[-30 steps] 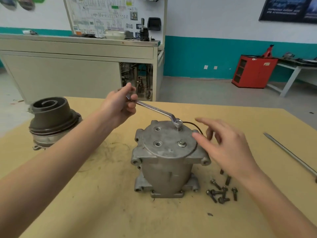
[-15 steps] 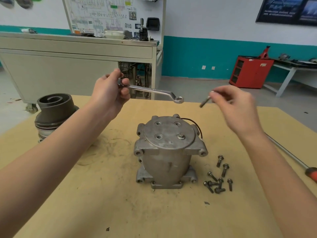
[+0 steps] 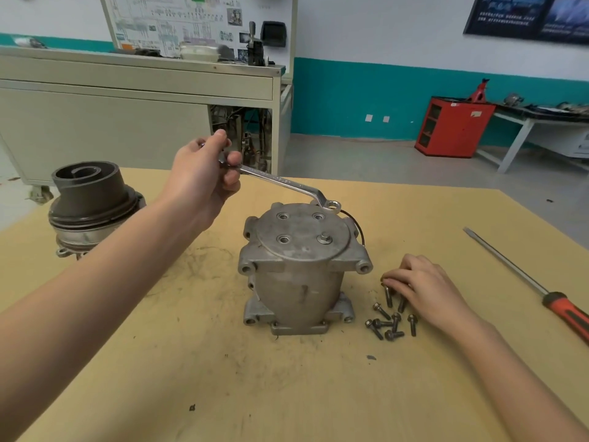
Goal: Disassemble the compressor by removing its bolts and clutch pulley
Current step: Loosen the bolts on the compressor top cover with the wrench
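Observation:
The grey compressor (image 3: 296,275) stands upright in the middle of the yellow-brown table (image 3: 223,378). Its round top plate shows three empty holes and one bolt (image 3: 324,239) at the near right. My left hand (image 3: 204,177) grips the handle of a ring wrench (image 3: 280,181). The wrench's ring end hovers at the far right edge of the plate. My right hand (image 3: 424,287) is down on the table right of the compressor, its curled fingertips pinching a removed bolt (image 3: 388,296) at the edge of a pile of several loose bolts (image 3: 393,325).
A dark pulley assembly (image 3: 90,199) sits at the table's far left. A long screwdriver with a red handle (image 3: 564,309) lies along the right edge. Beyond the table are a beige workbench (image 3: 137,90) and a red cabinet (image 3: 452,127).
My right hand lifted a bolt off the top plate and brought it down to the bolt pile. My left hand raised the wrench off the plate, then lowered it toward the far right edge.

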{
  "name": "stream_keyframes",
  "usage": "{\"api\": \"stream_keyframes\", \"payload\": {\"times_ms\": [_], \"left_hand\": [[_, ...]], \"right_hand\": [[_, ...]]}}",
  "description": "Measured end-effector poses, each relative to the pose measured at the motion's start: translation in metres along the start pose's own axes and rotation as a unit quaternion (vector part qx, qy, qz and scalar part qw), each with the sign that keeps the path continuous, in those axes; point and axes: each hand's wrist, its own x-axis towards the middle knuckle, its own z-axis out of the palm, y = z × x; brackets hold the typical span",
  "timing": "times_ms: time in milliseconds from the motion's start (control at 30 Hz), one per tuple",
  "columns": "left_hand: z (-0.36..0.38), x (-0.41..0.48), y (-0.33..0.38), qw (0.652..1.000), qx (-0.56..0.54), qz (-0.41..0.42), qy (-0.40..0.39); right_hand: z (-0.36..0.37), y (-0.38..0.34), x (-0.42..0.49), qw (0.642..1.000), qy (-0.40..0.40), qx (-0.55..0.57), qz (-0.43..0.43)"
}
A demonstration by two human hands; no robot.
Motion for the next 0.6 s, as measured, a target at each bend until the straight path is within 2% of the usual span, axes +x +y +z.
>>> {"api": "stream_keyframes", "payload": {"times_ms": [167, 400, 600], "left_hand": [[0.003, -0.002, -0.002, 1.0, 0.014, 0.004, -0.009], [0.002, -0.002, -0.011, 1.0, 0.025, 0.0, -0.007], [-0.001, -0.003, -0.014, 0.998, 0.054, 0.011, -0.008]], "right_hand": [[0.007, -0.002, 0.0, 1.0, -0.002, -0.016, 0.011], [0.003, -0.004, -0.006, 0.989, 0.101, 0.09, 0.054], [0.003, -0.009, -0.008, 0.988, 0.105, 0.103, 0.041]]}}
